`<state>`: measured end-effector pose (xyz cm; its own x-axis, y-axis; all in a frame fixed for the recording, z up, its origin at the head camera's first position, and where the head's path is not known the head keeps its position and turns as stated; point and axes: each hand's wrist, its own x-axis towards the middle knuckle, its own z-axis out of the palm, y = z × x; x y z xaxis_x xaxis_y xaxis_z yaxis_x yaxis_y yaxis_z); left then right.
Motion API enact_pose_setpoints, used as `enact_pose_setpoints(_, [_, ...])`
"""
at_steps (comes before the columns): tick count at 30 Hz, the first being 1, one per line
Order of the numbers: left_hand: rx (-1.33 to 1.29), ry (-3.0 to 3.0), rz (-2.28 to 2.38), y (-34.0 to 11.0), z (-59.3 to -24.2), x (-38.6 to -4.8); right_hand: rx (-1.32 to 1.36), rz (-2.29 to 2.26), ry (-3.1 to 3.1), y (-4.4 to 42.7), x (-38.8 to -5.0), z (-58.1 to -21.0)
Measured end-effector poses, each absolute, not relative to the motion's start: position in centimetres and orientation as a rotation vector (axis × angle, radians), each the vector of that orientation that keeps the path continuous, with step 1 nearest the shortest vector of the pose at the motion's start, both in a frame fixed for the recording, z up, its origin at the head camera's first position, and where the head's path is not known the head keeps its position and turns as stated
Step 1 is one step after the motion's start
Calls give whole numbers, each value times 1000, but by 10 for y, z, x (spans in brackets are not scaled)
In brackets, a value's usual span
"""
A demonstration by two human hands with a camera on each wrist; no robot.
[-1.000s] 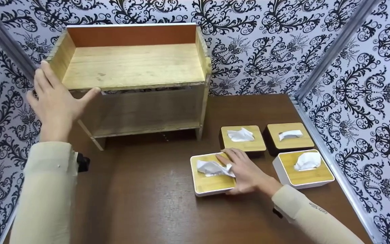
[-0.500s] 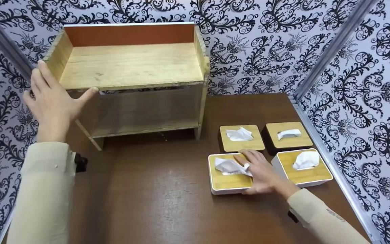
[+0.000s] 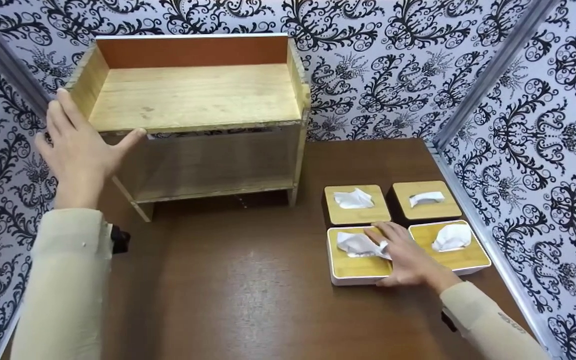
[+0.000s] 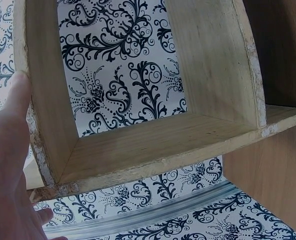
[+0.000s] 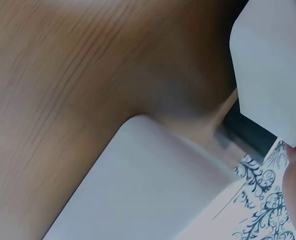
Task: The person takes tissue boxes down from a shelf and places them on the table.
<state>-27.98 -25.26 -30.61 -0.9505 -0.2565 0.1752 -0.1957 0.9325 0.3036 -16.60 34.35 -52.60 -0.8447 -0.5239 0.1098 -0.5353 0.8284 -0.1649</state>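
My right hand grips a white tissue box with a bamboo lid by its right part, thumb near the front side and fingers over the far part of the lid. A white tissue sticks out of it. Close in the right wrist view are a white box wall and part of the hand. My left hand rests on the left corner of a wooden shelf, fingers straight and spread, thumb on the front edge. In the left wrist view the thumb touches the board's edge.
Another white tissue box stands just right of the gripped one. Two dark tissue boxes with bamboo lids, a left one and a right one, stand behind. Patterned walls and a metal rail bound the brown table.
My right hand has moved the white tissue box rightward, up beside the other white one and in front of a dark one. The left hand stays at the shelf's corner.
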Motion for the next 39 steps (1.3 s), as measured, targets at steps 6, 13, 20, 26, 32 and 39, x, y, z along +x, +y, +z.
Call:
enact_pose_setpoints(6, [339, -2878, -434, -251, -305, -278, 857, 311, -2921, 353, -167, -530])
enact_pose_setpoints(13, [337, -2865, -442, -249, -305, -278, 874, 298, -2927, 360, -170, -534])
enact_pose_setpoints(20, [346, -2881, -431, -251, -305, -278, 869, 316, -2965, 365, -170, -538])
enact_pose_setpoints(26, [351, -2889, -430, -252, -304, -278, 870, 330, -2959, 367, -169, -539])
enact_pose_setpoints(32, [344, -2887, -429, -252, -304, -278, 860, 323, -2962, 367, -168, -539])
enact_pose_setpoints(39, [338, -2881, -422, -251, -304, -277, 905, 340, -2902, 366, -165, -537])
